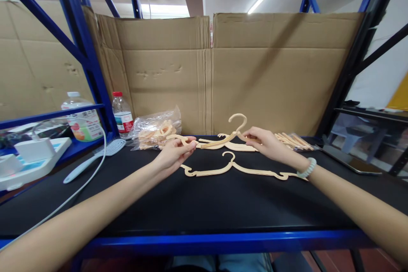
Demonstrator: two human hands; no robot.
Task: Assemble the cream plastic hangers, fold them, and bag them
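My left hand (174, 153) is closed in a pinch on the left arm piece of a cream plastic hanger (219, 140) that is lifted a little above the black shelf top (204, 204). My right hand (266, 142), with a pale bead bracelet on its wrist, is closed on the same hanger just below its hook. A second, complete cream hanger (236, 169) lies flat on the shelf top right in front of both hands. More hanger parts lie flat behind the held one.
A clear bag of cream hooks (156, 129) sits behind my left hand; a bundle of cream hanger arms (295, 141) lies behind my right. A water bottle (122, 114), a brush (95, 158), white cable and cardboard wall (223, 72) surround the shelf.
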